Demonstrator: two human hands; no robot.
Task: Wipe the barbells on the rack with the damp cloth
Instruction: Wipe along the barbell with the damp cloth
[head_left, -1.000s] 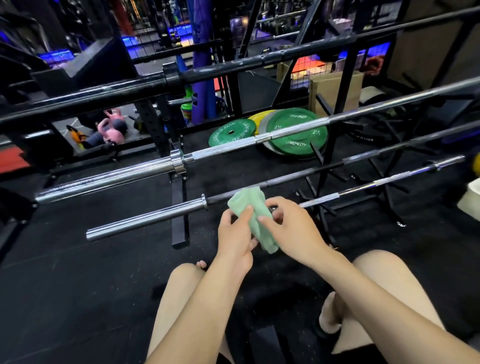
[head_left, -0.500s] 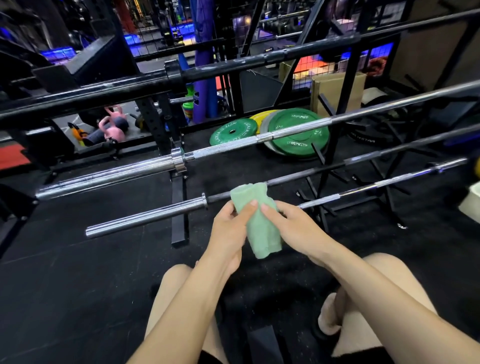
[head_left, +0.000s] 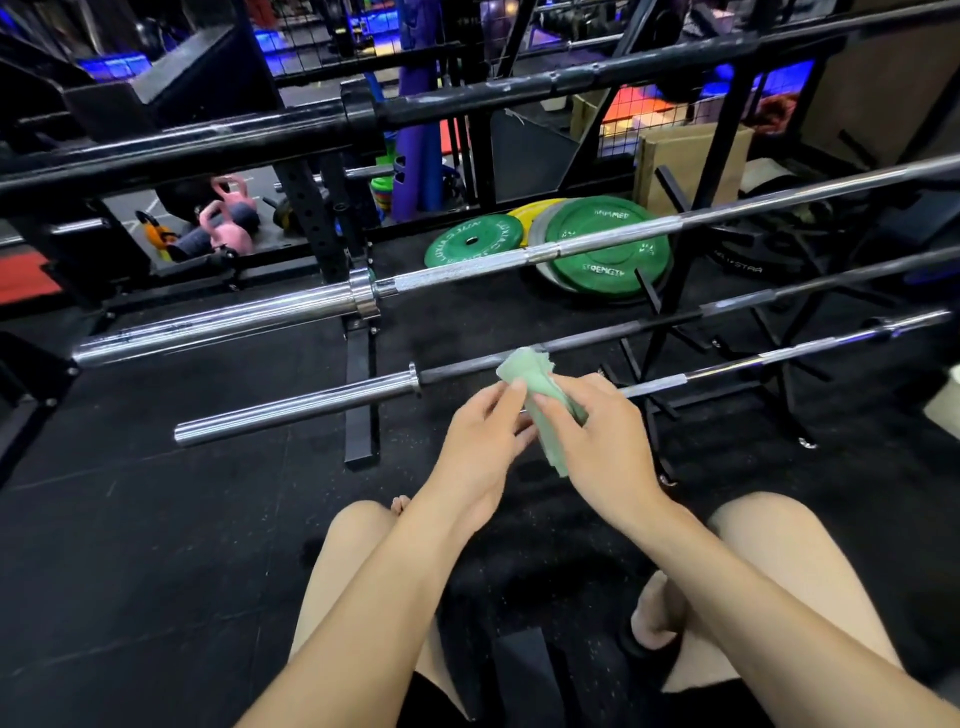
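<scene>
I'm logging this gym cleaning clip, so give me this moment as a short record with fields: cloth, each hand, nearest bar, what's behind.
cloth: folded pale green cloth, held in front of the bars
left hand: left hand pinches the cloth's left side
right hand: right hand grips its right side
nearest bar: chrome-sleeved barbell with dark shaft, lying on the black rack
behind: round green weight plates on the floor

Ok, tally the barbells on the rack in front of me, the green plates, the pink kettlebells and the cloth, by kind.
Barbells: 4
Green plates: 2
Pink kettlebells: 2
Green cloth: 1
Total: 9
</scene>
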